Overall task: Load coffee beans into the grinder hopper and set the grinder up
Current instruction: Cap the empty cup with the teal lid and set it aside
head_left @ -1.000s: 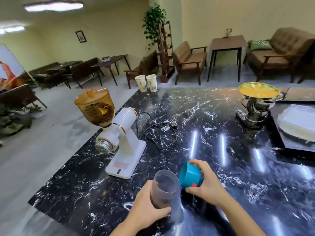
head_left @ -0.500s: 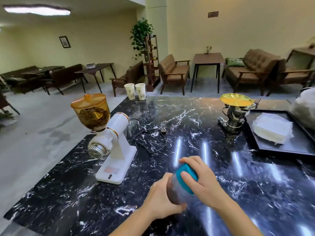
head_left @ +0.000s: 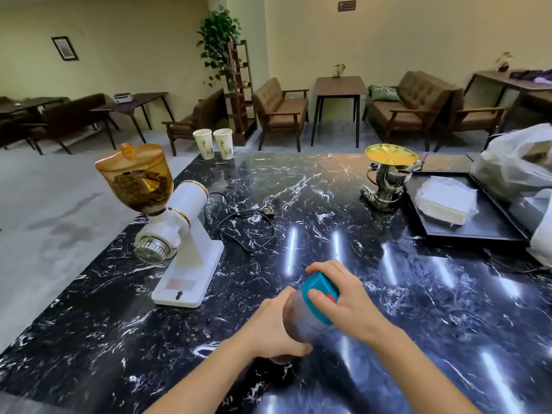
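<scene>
A white coffee grinder (head_left: pixel 191 249) stands at the left of the black marble counter (head_left: pixel 313 186). Its amber hopper (head_left: pixel 136 180) holds coffee beans and has its amber lid on. Near the front edge, my left hand (head_left: pixel 276 327) grips a clear plastic jar (head_left: pixel 301 319) around its body. My right hand (head_left: pixel 346 297) is closed over the jar's teal lid (head_left: pixel 318 286), which sits on the jar's mouth. The jar tilts toward the right. Both hands are well to the right of the grinder.
The grinder's black power cord (head_left: pixel 248 225) lies loose behind it. Two paper cups (head_left: pixel 213 143) stand at the far edge. A gold dish on a chrome stand (head_left: pixel 388 171), a black tray (head_left: pixel 490 231) with white paper and plastic bags (head_left: pixel 513 162) fill the right.
The teal lid, held beside the open jar a second ago, has been set on the jar's mouth, with my right hand closed over it. The view has shifted right.
</scene>
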Motion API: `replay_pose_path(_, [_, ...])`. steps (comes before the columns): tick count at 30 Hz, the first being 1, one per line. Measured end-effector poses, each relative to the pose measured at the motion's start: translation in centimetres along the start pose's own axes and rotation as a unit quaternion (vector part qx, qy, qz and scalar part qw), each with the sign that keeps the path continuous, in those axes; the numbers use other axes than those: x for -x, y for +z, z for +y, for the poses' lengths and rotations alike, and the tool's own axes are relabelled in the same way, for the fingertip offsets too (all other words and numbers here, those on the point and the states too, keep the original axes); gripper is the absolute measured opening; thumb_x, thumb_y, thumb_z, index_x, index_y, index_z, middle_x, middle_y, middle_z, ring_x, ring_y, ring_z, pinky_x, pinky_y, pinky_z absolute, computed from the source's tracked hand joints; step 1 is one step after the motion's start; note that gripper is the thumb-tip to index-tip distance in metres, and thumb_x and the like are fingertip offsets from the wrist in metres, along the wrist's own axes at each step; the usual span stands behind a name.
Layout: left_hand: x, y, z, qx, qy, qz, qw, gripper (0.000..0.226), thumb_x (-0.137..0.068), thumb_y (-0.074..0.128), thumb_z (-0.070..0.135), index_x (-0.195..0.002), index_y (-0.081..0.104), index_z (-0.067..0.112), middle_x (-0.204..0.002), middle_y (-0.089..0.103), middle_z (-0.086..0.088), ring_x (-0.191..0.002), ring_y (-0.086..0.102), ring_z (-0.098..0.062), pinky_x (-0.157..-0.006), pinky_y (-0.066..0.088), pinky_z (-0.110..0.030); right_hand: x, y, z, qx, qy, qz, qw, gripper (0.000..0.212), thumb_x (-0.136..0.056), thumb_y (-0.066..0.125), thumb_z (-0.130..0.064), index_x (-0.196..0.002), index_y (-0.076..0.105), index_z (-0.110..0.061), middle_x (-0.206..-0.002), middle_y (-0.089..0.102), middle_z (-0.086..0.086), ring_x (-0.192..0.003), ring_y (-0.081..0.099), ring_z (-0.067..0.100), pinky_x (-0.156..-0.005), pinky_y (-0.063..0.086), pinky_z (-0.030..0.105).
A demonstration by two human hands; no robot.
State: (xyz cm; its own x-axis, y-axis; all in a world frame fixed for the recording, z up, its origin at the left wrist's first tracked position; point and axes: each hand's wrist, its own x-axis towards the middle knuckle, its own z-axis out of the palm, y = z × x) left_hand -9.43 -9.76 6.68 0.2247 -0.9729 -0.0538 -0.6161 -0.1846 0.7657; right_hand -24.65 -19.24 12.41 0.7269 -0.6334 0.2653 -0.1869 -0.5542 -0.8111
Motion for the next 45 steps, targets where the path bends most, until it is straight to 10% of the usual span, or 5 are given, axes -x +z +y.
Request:
replay_pose_path(12, [-0.4,-1.5,0.2,-0.033,0.009,-0.054,0.998,0.056,-0.045,0.084,0.034,-0.085,0.045,0.03,-0.077,0.06,0.011,-0.062,0.049,-0.006,-0.056,0.045,-0.022,-0.1,1.2,-0.5,0.076,-0.031,0.046,0.996,0.033,-0.069,0.055,-0.036,-0.095,0.064,-0.018,-0.091,0.061,-0.002,-0.082,0.058,0.016,-0.078,0.049,0.035])
replay_pose_path(26, [-3.0,3.6,2.1,-0.1,0.01,0.128,0.987,0.055,-0.049,0.073,0.044,-0.092,0.046,0.024,-0.084,0.059,0.009,-0.08,0.054,-0.018,-0.064,0.05,-0.035,-2.3,2.6,1.0,0.168,0.288,0.169,0.927,0.036,-0.079,0.045,-0.05,-0.095,0.053,-0.019,-0.091,0.054,0.007,-0.086,0.055,0.034,-0.073,0.041,0.039])
replay_pose_path(31, [-6.0,4.5,4.7,0.031,0.006,0.152,0.988,0.055,-0.05,0.08,0.04,-0.092,0.044,0.042,-0.087,0.062,0.014,-0.083,0.061,-0.006,-0.063,0.047,-0.015,-0.8,-1.4,3.9,-0.147,0.215,0.179,0.949,0.078,-0.06,0.074,-0.044,-0.129,0.044,-0.024,-0.121,0.057,0.002,-0.108,0.056,0.016,-0.092,0.047,0.032])
replay_pose_path(35, [-10.7,6.4,8.7,0.165,0.078,-0.032,0.983,0.089,-0.052,0.086,0.013,-0.127,0.042,0.032,-0.122,0.063,-0.006,-0.112,0.063,-0.018,-0.094,0.054,-0.034,1.8,-2.8,8.1,-0.282,0.185,0.263,0.904,0.066,-0.055,0.079,-0.011,-0.114,0.051,-0.018,-0.104,0.068,0.006,-0.092,0.068,0.012,-0.075,0.055,0.024])
replay_pose_path(45, [-25.6,17.3,14.6,-0.345,0.134,-0.247,0.896,0.099,-0.077,0.069,0.06,-0.151,0.021,0.015,-0.155,0.021,-0.025,-0.145,0.016,-0.036,-0.119,0.02,-0.044,3.6,-20.4,21.9,-0.012,0.314,0.52,0.794,0.085,-0.048,0.077,-0.051,-0.126,0.049,-0.031,-0.101,0.066,-0.006,-0.096,0.064,0.017,-0.084,0.048,0.029])
